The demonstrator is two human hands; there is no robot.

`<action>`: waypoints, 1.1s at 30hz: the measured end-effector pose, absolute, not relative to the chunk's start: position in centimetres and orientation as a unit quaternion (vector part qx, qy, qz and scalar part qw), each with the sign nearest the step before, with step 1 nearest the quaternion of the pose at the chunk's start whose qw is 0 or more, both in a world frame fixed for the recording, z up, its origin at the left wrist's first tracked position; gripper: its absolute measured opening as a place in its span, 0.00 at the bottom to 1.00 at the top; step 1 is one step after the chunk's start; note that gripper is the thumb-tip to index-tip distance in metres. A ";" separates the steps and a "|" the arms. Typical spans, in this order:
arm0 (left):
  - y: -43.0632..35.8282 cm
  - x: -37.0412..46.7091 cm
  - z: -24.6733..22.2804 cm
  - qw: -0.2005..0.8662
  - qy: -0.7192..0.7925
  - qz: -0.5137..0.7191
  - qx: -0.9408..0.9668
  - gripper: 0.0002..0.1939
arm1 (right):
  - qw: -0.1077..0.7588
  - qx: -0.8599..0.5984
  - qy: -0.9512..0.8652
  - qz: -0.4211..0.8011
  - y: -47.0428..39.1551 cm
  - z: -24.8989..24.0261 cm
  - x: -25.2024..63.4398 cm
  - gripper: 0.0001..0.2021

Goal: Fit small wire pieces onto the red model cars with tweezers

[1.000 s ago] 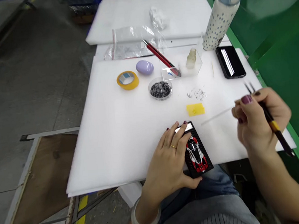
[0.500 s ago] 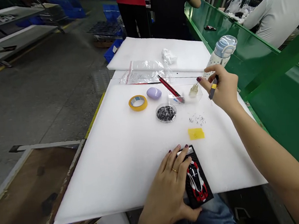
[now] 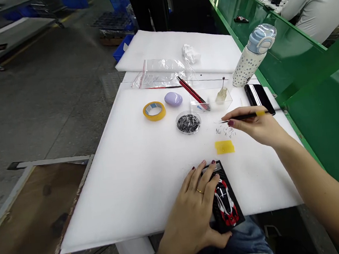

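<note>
My left hand (image 3: pixel 191 206) lies over the left side of a black base (image 3: pixel 234 200), gripping its edges at the front of the table. On that base sits a red, white and black model car (image 3: pixel 225 201). In my right hand (image 3: pixel 263 128) are black tweezers (image 3: pixel 242 117) with a yellow band, their tips pointing left just above scattered thin black slivers (image 3: pixel 225 131). A yellow piece (image 3: pixel 224 147) lies nearer me. Behind the slivers, a round-headed pin (image 3: pixel 223 82) stands in a small cloudy bottle (image 3: pixel 221 95) within a clear tray (image 3: pixel 229 100).
A round dish of black slivers (image 3: pixel 188 123), a tape roll (image 3: pixel 154 111), a purple egg-shaped thing (image 3: pixel 173 99) and a red-black tool (image 3: pixel 193 93) lie mid-table. Further right are a phone (image 3: pixel 259 98) and a bottle (image 3: pixel 249 62). A green barrier (image 3: pixel 307 71) borders the right side.
My right hand has let go of the pin, now upright in the small bottle. It has moved down toward the slivers, with the tweezers turned to point left. My left hand keeps its hold.
</note>
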State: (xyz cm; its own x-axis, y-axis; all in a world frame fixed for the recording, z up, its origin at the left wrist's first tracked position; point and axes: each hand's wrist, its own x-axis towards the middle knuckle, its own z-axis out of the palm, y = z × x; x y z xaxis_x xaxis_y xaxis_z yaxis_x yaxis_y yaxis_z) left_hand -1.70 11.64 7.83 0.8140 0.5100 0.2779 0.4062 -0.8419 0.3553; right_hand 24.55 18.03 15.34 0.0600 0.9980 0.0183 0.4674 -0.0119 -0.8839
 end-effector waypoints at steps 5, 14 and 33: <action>11.7 -1.6 7.7 0.133 0.241 0.193 0.942 0.63 | 0.425 -0.653 -0.535 0.327 18.8 11.6 25.2 0.17; 11.6 -1.8 7.6 0.149 0.243 0.191 0.939 0.59 | 0.449 -0.695 -0.501 0.255 19.3 10.7 23.1 0.08; 11.6 -2.0 7.6 0.194 0.242 0.180 0.934 0.58 | 0.450 -0.721 -0.465 0.247 19.6 9.9 22.8 0.07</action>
